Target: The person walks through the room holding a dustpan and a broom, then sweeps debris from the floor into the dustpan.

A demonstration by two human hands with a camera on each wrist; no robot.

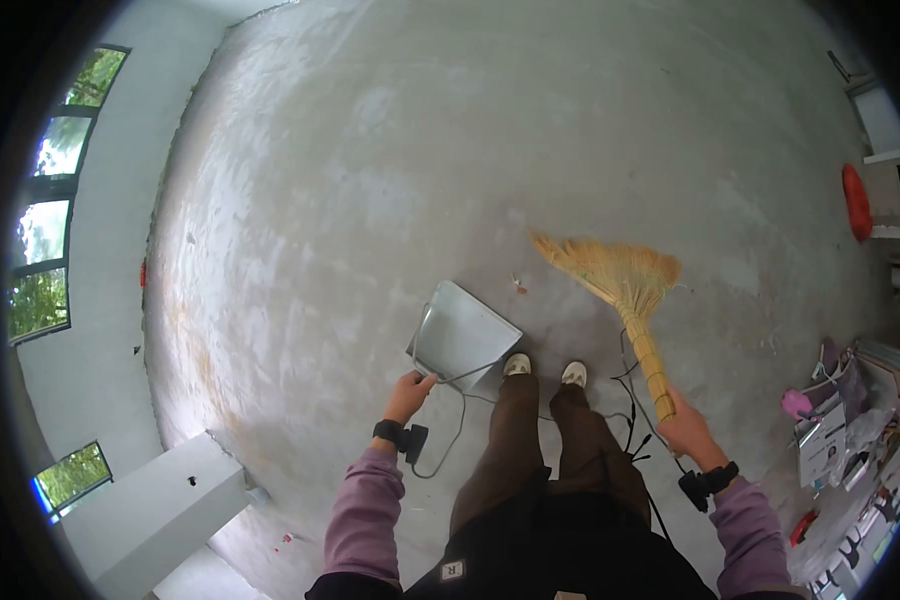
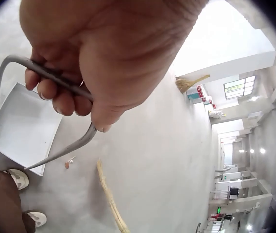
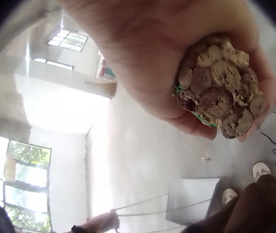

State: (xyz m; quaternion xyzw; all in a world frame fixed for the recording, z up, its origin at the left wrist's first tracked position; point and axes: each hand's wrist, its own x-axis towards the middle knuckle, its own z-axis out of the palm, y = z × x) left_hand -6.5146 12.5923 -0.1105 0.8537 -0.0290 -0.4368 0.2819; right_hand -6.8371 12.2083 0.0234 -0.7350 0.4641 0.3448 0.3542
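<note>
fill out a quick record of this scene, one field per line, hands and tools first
left hand: grips the looped handle of the dustpan
right hand: grips the broom near the end of its stick
dustpan: pale, in front of the feet; floor contact unclear
broom: straw bristles fanned out, pointing away from the person
litter: small scraps on the floor, between dustpan and bristles in the head view
shoes: light-coloured, both in view
</note>
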